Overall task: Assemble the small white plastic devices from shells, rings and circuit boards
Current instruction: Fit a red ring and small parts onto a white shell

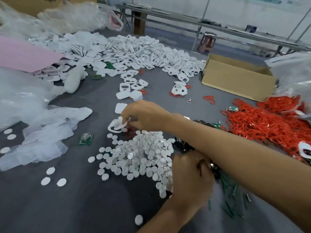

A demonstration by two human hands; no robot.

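My right hand point(144, 115) reaches across the grey table and pinches a white shell frame point(116, 126) in its fingertips, just above a single red ring point(130, 132). My left hand point(190, 179) lies lower down, under my right forearm. Its fingers curl into a heap of dark parts and green circuit boards point(233, 200), and what they hold is hidden. A mound of white round discs point(143, 157) sits between my hands. One circuit board point(85, 139) with a coin cell lies alone to the left. Red rings point(269, 121) are heaped at the right.
A large pile of white shells point(134, 51) spreads across the far side of the table. An open cardboard box point(235, 81) stands at the right. Crumpled clear plastic bags point(25, 98) and a pink sheet point(25, 54) cover the left. Loose discs point(50, 175) lie scattered near the front.
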